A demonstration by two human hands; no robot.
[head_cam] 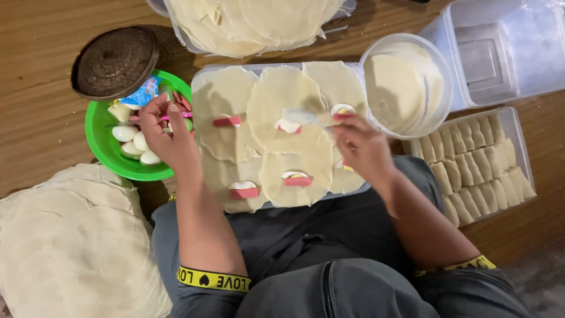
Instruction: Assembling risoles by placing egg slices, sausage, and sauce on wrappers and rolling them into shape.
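Head camera looks straight down on a person seated at a wooden floor with a clear rectangular plastic tray [203, 73] across the lap. Round pale dough wrappers [282, 103] cover that tray, each carrying a pink sausage strip [227, 121] and a slice of egg. The left hand [168, 132] is bent at the wrist over the right rim of a round green plastic bowl [97, 138], fingers curled together and pinched on a thin pink strip [179, 116]; peeled white egg pieces [132, 141] lie in the bowl just beside it. The right hand [359, 144] reaches in from the tray's right edge, fingers closed on a pale blurred spreader [300, 116] whose tip lies on the wrappers near the tray's far right corner.

Room is tight: the tray's left edge touches the green bowl, and its far right corner meets a round white tub of pale batter [406, 82]. A dark round lid [115, 62] sits beyond the bowl. A clear tray of rolled pale rolls [482, 168] lies right of the right forearm, a stack of wrappers [76, 247] left of the knee, another wrapper-filled container [253, 23] at the far edge.
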